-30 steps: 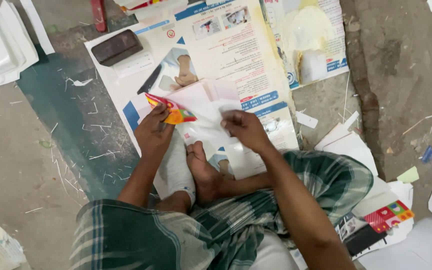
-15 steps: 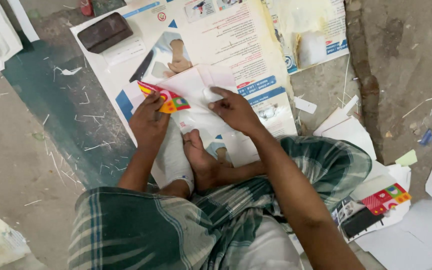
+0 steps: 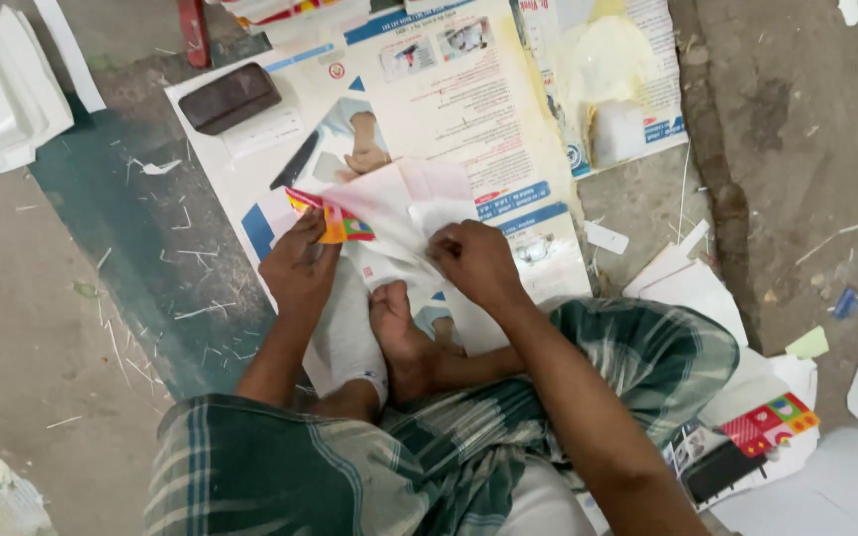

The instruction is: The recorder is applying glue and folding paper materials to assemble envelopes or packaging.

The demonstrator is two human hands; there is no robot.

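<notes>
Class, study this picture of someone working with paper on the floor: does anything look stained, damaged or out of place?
Yes. The printed poster at the top right carries a large yellowish stain and looks torn and worn near its middle. Paper scraps and thin slivers lie scattered over the concrete floor around the sheet that both hands press.

The person wears a green cloth [image 3: 588, 397] with dark and white checks, wrapped around the legs. Arms and feet are bare.
</notes>
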